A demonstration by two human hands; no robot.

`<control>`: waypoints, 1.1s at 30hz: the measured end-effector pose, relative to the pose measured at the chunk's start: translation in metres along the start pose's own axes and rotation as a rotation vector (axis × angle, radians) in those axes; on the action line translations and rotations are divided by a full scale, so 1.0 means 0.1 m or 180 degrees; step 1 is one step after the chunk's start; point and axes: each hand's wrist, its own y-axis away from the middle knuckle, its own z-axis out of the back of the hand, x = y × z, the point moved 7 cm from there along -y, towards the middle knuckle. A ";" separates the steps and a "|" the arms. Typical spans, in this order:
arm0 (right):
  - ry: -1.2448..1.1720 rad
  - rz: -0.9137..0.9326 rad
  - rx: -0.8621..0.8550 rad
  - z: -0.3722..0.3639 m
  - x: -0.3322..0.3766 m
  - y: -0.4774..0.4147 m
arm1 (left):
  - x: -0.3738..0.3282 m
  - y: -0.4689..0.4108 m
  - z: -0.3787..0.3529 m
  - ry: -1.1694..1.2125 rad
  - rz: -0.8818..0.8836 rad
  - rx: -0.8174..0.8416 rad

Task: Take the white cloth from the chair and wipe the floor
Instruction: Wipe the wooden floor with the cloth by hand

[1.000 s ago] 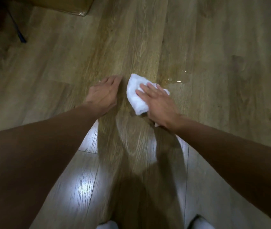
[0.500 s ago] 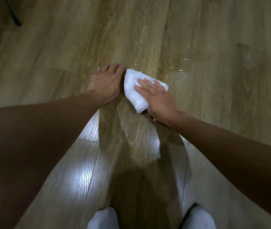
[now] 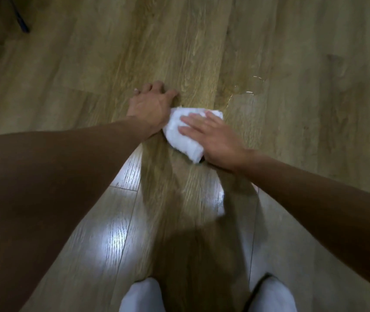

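White cloth [image 3: 183, 136]: folded pad, lying flat on the floor at mid-frame, its left edge touching the left hand and its right part under the right hand. Floor [image 3: 292, 52]: wood-grain planks, brown, with bright light glare on the boards nearer the person. Two feet, in white socks or the like [image 3: 143, 296], at the bottom edge, one each side of a dark shadow. Left hand [image 3: 150, 104]: holds nothing, set down on the planks just beside the cloth with fingers spread and tips slightly bent, apparently as a brace. Right hand [image 3: 215, 138]: palm down on the cloth, fingers straight and fanned, pressing it to the floor rather than gripping it. Wet patch [image 3: 249, 88]: clear liquid with a glinting outline, beyond and to the right of the cloth, near it but not touching. Dark slender object [image 3: 21, 23]: upper left corner, kind not clear. Progress, as judged: the cloth is already off the chair, which is out of view, and wiping is in hand; the wet patch lies uncovered, so that area looks left to do. Brands, labels, writing: none readable on the cloth or elsewhere.
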 end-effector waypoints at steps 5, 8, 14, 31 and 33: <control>-0.0154 -0.0639 -0.0159 -0.09 0.09 0.04 | -0.01 -0.04 0.11 0.0201 0.0153 -0.0041; -0.0107 -0.0256 -0.0202 -0.16 0.51 0.41 | -0.03 0.00 0.08 -0.0091 0.0054 -0.0089; 0.0046 -0.0571 -0.0204 0.06 -0.13 0.03 | -0.02 -0.03 0.01 -0.0334 -0.0005 -0.0344; -0.0103 -0.1395 -0.0509 0.21 -0.87 -0.18 | -0.23 -0.17 0.05 -0.0420 -0.0587 -0.0604; -0.0127 -0.1633 -0.0575 0.30 -1.12 -0.36 | -0.27 -0.20 0.07 -0.0460 -0.0519 -0.0600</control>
